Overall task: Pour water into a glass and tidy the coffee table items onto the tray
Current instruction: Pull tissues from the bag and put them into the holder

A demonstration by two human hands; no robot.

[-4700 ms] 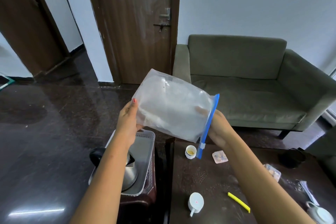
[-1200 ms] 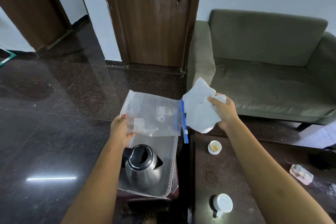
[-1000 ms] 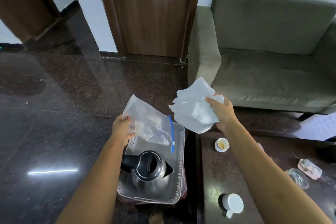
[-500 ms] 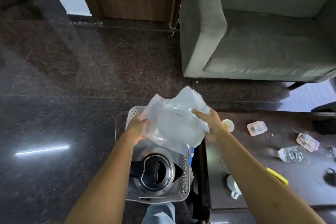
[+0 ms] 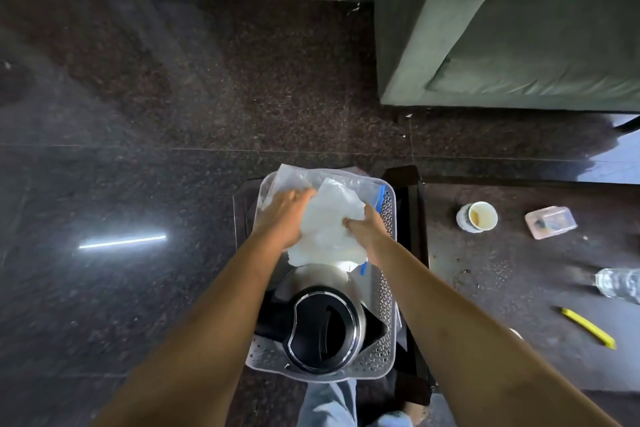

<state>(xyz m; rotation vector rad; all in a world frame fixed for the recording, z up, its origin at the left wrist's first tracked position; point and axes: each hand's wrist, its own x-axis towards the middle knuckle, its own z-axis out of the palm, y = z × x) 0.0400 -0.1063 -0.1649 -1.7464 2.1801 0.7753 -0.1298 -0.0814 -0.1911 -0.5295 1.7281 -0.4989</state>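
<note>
A white perforated tray (image 5: 387, 315) sits on a small dark stand below me. A steel kettle with a black lid (image 5: 325, 326) stands at its near end. At the far end lies a clear zip bag with a blue seal (image 5: 346, 184). On top of it rests a crumpled white sheet (image 5: 329, 229). My left hand (image 5: 284, 215) presses down on the bag and the sheet's left side. My right hand (image 5: 363, 229) grips the sheet's right edge.
The dark coffee table (image 5: 512, 288) lies to the right. It carries a used paper cup (image 5: 478, 217), a small clear box (image 5: 550, 222), a water bottle on its side (image 5: 620, 282) and a yellow stick (image 5: 588, 328). A green sofa (image 5: 502, 28) stands beyond.
Both hands have come down from chest height into the tray's far end with the bag and the sheet. My view has tilted further downward.
</note>
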